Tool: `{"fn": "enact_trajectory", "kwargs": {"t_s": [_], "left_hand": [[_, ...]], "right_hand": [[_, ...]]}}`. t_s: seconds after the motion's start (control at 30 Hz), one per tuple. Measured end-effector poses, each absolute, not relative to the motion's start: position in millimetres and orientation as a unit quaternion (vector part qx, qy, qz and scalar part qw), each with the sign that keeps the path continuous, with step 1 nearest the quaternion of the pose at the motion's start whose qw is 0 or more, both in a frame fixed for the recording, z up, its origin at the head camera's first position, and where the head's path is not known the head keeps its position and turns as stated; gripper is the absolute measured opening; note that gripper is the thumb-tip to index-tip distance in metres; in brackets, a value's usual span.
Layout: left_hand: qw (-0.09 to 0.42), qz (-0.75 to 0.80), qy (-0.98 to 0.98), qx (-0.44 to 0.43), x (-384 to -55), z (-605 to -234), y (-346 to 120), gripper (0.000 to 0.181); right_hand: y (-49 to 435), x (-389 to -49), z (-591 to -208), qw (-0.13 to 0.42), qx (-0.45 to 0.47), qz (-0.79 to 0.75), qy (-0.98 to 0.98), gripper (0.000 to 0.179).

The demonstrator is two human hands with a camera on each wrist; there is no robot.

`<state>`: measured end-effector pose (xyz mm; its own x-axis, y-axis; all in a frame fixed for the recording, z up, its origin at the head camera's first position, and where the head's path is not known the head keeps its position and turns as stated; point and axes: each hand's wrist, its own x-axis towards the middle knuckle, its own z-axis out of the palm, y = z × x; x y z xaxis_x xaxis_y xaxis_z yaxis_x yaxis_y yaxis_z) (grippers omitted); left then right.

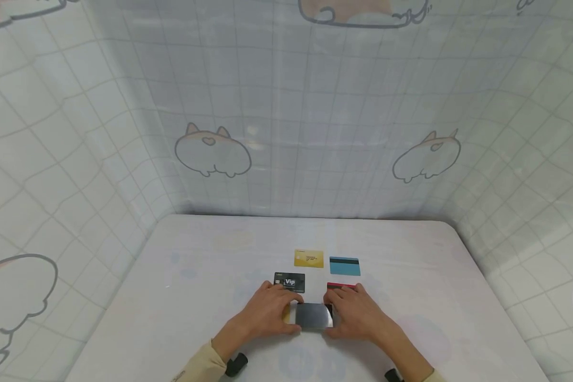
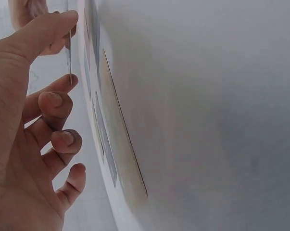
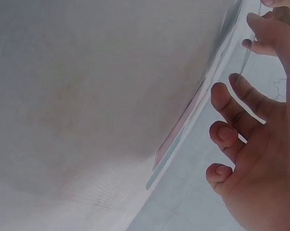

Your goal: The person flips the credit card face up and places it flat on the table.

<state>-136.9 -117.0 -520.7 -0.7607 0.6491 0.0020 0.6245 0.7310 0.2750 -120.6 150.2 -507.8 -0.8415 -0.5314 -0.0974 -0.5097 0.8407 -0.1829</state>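
Observation:
A shiny silver-grey card [image 1: 312,316] is raised above the table between both hands. My left hand [image 1: 269,312] pinches its left edge, thumb below and index finger above; in the left wrist view the card [image 2: 70,57] shows as a thin line between those fingertips, the other fingers loosely bent. My right hand [image 1: 356,314] pinches the opposite edge the same way. Partly covered by the left hand, a yellow card [image 1: 286,314] lies on the table. Just beyond the fingers are a black card [image 1: 290,282] marked "Vip" and a red-edged card [image 1: 340,285], partly hidden by the right hand.
Farther back on the white table [image 1: 196,297] lie a gold card [image 1: 309,259] and a blue card [image 1: 345,267] with a dark stripe. Grid-patterned cloth walls [image 1: 286,106] with cartoon animals stand at the back and both sides.

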Motion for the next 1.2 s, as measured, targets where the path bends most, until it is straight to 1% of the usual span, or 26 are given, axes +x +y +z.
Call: {"fn": "enact_trajectory", "kwargs": {"t_s": [0.1,0.2,0.43,0.63,0.9,1.03,1.2], "left_hand": [[0.051,0.128,0.931,0.338,-137.0,-521.1,-120.3,0.059],[0.051,0.125,0.932,0.336,-136.6,-522.1,-123.0,0.060],[0.035,0.123,0.933,0.335,-133.7,-526.0,-125.6,0.060],[0.024,0.129,0.930,0.343,-131.6,-525.6,-125.6,0.060],[-0.019,0.126,0.926,0.355,-130.4,-526.2,-121.2,0.059],[-0.027,0.124,0.926,0.355,-129.6,-528.3,-119.6,0.059],[-0.030,0.127,0.926,0.354,-127.6,-528.0,-117.9,0.059]], "right_hand": [[148.9,-120.1,-504.9,0.082,-0.266,-0.082,0.957,0.058],[147.6,-118.4,-502.6,0.074,-0.267,-0.087,0.957,0.058],[145.3,-113.0,-501.1,0.021,-0.285,-0.104,0.952,0.054],[142.2,-109.4,-499.9,-0.023,-0.298,-0.128,0.946,0.057],[133.3,-108.8,-501.0,-0.062,-0.308,-0.172,0.934,0.060],[129.9,-108.4,-501.5,-0.069,-0.313,-0.188,0.928,0.061],[128.9,-107.6,-504.3,-0.063,-0.314,-0.188,0.928,0.062]]}}
